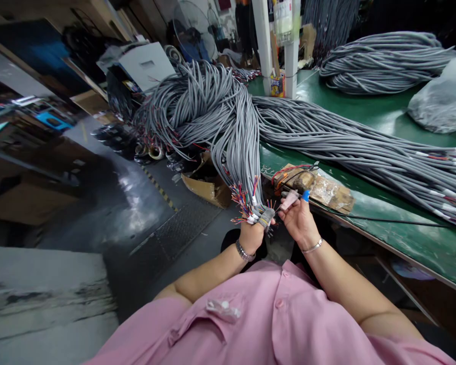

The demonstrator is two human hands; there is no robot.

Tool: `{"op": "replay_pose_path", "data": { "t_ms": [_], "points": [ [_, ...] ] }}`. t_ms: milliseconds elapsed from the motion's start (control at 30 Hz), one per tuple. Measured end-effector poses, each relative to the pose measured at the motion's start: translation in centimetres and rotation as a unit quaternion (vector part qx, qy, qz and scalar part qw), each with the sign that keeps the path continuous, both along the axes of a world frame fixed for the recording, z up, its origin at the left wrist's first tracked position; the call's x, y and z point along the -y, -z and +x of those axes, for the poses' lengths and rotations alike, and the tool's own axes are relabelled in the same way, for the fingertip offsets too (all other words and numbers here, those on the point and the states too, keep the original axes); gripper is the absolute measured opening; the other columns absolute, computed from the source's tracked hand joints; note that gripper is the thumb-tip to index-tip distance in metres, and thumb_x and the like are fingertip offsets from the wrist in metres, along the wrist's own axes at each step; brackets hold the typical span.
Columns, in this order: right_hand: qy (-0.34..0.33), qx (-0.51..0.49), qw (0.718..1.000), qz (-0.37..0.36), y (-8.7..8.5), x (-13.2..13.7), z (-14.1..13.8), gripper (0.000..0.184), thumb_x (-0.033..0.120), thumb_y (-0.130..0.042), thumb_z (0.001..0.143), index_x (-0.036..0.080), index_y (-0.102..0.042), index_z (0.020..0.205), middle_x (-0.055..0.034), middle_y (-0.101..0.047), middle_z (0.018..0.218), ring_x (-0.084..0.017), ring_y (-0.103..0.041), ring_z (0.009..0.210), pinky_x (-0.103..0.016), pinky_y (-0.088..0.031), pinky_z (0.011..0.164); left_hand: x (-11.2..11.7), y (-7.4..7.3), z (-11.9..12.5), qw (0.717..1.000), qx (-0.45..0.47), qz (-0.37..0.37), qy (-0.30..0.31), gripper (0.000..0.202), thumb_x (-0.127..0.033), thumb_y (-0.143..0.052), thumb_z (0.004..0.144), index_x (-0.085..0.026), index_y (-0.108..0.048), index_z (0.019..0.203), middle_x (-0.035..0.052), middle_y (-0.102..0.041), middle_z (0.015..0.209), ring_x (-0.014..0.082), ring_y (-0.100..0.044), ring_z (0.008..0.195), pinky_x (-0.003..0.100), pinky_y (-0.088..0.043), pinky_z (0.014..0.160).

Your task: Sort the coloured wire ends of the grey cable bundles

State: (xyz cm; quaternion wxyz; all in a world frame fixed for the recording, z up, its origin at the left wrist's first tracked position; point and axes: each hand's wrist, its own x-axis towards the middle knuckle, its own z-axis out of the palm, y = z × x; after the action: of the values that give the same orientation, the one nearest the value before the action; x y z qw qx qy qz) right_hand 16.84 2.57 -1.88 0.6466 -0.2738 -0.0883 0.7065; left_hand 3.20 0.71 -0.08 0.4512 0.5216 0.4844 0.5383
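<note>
My left hand [253,235] is closed around the stripped end of a grey multi-core cable, beside a hanging bundle of grey cables [245,152]. A grey knitted covering [266,217] with a yellow stripe is on this hand's fingers. Thin coloured wires [243,200] fan out around it, next to white wrapped cable ends. My right hand [302,223] is just to the right, palm up, fingers curled. A blue finger cover [306,195] sits on one tip. At its fingers is a pale pink piece [290,200], pointing at the wires; its kind is unclear.
On the green workbench [383,208] lies a worn wooden block [323,187] with red and black leads. A long cable bundle [345,137], a coiled bundle [387,61] and a clear plastic bag [444,94] rest there too. An opened cardboard box [207,185] stands below the hanging cables.
</note>
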Motion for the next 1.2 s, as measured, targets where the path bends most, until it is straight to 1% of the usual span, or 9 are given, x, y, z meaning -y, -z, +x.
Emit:
{"op": "replay_pose_path", "data": {
  "t_ms": [100,233,433,600,700,800,900,1000,1200],
  "points": [
    [-0.009,-0.008,1.0,-0.007,0.4,0.3,0.5,0.05,0.07,-0.049,0.084,0.023,-0.066,0.089,-0.0001,-0.068,0.078,-0.012,-0.062,0.066,-0.023,-0.05,0.057,0.2,-0.1,-0.4,1.0,-0.001,-0.013,-0.001,0.029,-0.044,-0.07,0.076,-0.017,-0.068,0.069,0.0024,-0.068,0.06,0.0142,-0.061,0.054,0.026,-0.049,0.052],
    [-0.015,0.004,1.0,-0.013,0.8,0.8,1.3,0.044,0.066,-0.054,0.084,0.023,-0.065,0.088,-0.0007,-0.068,0.078,-0.014,-0.062,0.066,-0.025,-0.05,0.057,0.3,-0.2,-1.1,0.999,0.012,-0.033,0.018,0.029,-0.047,-0.072,0.073,-0.017,-0.069,0.069,0.0034,-0.069,0.061,0.0172,-0.064,0.056,0.029,-0.052,0.052],
    [-0.026,0.056,0.998,-0.008,0.9,2.0,2.0,0.036,0.057,-0.068,0.078,0.022,-0.066,0.082,-0.001,-0.069,0.078,-0.013,-0.061,0.066,-0.024,-0.051,0.058,0.3,-0.5,-2.1,0.994,0.06,-0.041,0.084,0.033,-0.047,-0.074,0.072,-0.015,-0.074,0.081,0.0083,-0.073,0.074,0.022,-0.071,0.074,0.035,-0.058,0.071],
    [-0.053,0.183,0.981,0.039,0.5,4.0,1.9,0.028,0.047,-0.072,0.079,0.019,-0.07,0.086,-0.002,-0.068,0.077,-0.012,-0.057,0.063,-0.024,-0.047,0.056,0.0,-1.4,-3.6,0.986,0.044,-0.031,0.161,0.035,-0.043,-0.075,0.073,-0.015,-0.074,0.092,0.0107,-0.075,0.083,0.0238,-0.071,0.083,0.037,-0.057,0.08],
    [-0.071,0.283,0.952,0.09,-0.6,5.6,1.4,0.018,0.037,-0.074,0.079,0.019,-0.072,0.085,-0.0025,-0.068,0.076,-0.012,-0.055,0.062,-0.025,-0.046,0.059,0.2,-2.1,-4.2,0.984,0.003,0.005,0.177,0.027,-0.04,-0.074,0.075,-0.015,-0.075,0.084,0.0122,-0.075,0.093,0.0235,-0.07,0.09,0.036,-0.056,0.083],
    [-0.074,0.367,0.91,0.179,-2.9,6.7,0.5,0.014,0.028,-0.078,0.075,0.022,-0.075,0.087,-0.0027,-0.068,0.081,-0.017,-0.057,0.073,-0.029,-0.047,0.071,0.4,-2.6,-4.3,0.978,-0.011,0.043,0.203,0.032,-0.032,-0.075,0.074,-0.015,-0.072,0.101,0.0119,-0.074,0.099,0.0233,-0.07,0.093,0.037,-0.055,0.086],
    [-0.049,0.454,0.85,0.263,-5.5,6.8,-0.5,0.024,0.02,-0.079,0.071,0.027,-0.075,0.094,-0.0028,-0.067,0.092,-0.021,-0.057,0.085,-0.033,-0.046,0.083,0.3,-3.0,-4.1,0.969,-0.045,0.114,0.214,0.052,-0.021,-0.078,0.067,-0.019,-0.065,0.118,0.0122,-0.07,0.115,0.0259,-0.065,0.109,0.039,-0.05,0.097],
    [-0.036,0.532,0.787,0.311,-7.3,6.4,-1.4,0.027,0.018,-0.079,0.071,0.029,-0.074,0.095,-0.0019,-0.065,0.089,-0.021,-0.054,0.081,-0.034,-0.045,0.085,0.0,-3.5,-4.0,0.961,-0.078,0.162,0.212,0.06,-0.013,-0.077,0.063,-0.021,-0.063,0.122,0.0117,-0.066,0.123,0.0272,-0.06,0.119,0.041,-0.044,0.105],
    [-0.026,0.565,0.761,0.318,-7.3,6.0,-2.2,0.021,0.026,-0.076,0.075,0.03,-0.073,0.096,-0.0029,-0.066,0.091,-0.023,-0.055,0.087,-0.038,-0.044,0.091,-0.4,-4.6,-4.9,0.969,-0.036,0.143,0.199,0.059,-0.005,-0.082,0.049,-0.019,-0.07,0.106,0.0099,-0.069,0.111,0.0298,-0.062,0.115,0.043,-0.047,0.102]
  ]
}}
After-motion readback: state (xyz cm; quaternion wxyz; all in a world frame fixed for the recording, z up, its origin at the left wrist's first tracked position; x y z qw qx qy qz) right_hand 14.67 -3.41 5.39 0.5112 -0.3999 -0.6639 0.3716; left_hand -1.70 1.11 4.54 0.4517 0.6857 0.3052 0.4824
